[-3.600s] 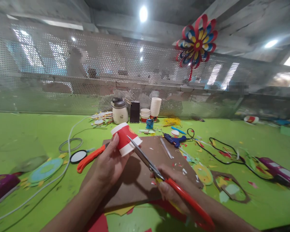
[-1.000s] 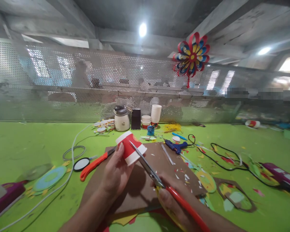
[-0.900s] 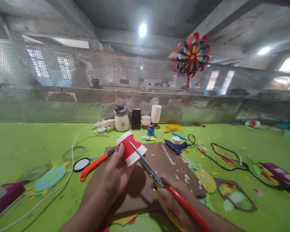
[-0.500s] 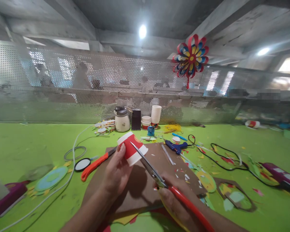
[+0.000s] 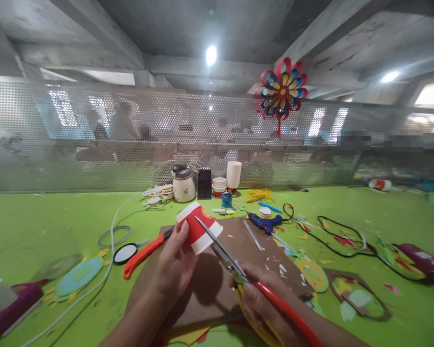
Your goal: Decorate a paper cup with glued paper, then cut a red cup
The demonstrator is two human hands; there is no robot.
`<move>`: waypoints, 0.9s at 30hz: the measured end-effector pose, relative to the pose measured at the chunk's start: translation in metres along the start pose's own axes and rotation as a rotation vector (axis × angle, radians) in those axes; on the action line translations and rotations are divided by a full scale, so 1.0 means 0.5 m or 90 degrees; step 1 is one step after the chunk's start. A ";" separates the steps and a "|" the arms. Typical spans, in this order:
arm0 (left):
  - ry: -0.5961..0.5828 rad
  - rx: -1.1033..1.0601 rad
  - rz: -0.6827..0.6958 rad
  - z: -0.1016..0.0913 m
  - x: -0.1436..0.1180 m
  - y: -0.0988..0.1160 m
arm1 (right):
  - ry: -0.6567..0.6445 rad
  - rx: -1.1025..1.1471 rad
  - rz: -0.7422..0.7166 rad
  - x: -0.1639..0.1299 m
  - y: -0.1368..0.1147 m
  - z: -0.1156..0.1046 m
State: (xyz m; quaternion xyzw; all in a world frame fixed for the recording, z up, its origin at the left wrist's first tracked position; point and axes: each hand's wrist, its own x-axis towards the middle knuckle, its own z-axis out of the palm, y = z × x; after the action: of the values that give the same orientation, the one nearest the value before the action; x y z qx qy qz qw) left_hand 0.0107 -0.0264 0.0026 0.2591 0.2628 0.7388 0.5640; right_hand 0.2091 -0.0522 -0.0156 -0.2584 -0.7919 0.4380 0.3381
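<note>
A green table [image 5: 39, 217] strewn with paper scraps holds a brown board [image 5: 238, 250] at its centre. Above the board, the left hand [image 5: 173, 265] grips a red and white paper cup [image 5: 199, 230], tilted on its side. The right hand [image 5: 260, 299] is closed around red-handled scissors [image 5: 235, 267], whose blade tips touch the cup's side. An orange knife [image 5: 144, 251] lies just left of the cup.

A green table [image 5: 39, 217] carries a brown board [image 5: 217, 279] in the near middle, an orange cutter [image 5: 144, 253] to its left, a blue glue gun [image 5: 265, 222] farther right, and paper scraps [image 5: 311, 270].
</note>
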 end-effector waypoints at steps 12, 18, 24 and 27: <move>0.020 0.031 -0.013 -0.004 0.002 -0.003 | 0.026 -0.090 0.042 -0.005 -0.030 -0.011; -0.005 0.039 -0.018 -0.011 0.023 0.024 | 0.056 -0.111 0.037 -0.001 -0.016 -0.013; -0.032 0.172 -0.033 -0.021 0.036 0.074 | 0.022 -0.218 0.011 0.004 -0.011 -0.031; -0.109 0.233 -0.048 -0.030 0.037 0.091 | -0.029 -0.244 0.026 0.005 -0.014 -0.051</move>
State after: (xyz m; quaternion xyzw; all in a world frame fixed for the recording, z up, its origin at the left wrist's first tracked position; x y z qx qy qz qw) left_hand -0.0352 -0.0204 0.0244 0.4092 0.3528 0.6324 0.5551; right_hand 0.2261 -0.0408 0.0009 -0.3240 -0.8630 0.2913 0.2556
